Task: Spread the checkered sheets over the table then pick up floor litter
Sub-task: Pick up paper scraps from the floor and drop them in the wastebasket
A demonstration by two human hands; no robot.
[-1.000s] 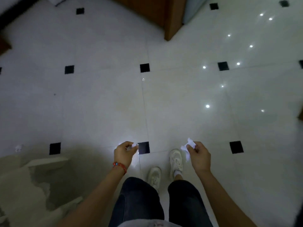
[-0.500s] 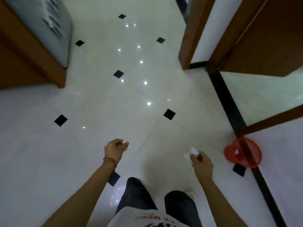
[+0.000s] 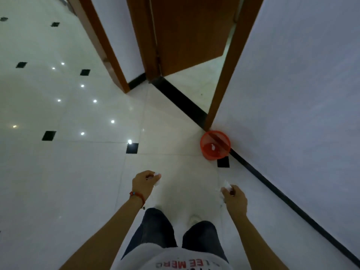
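The only words are on the person's white shirt [image 3: 171, 258], at the bottom edge of the view. The red letters look upside down from here. They seem to read "LEE MERC". A row of letters below them is cut off and cannot be read.

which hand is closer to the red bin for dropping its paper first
Right. The right hand, pinching a paper scrap, is on the same side as the red bin by the wall. The left hand holds its own scrap farther over, so it would have to reach across.
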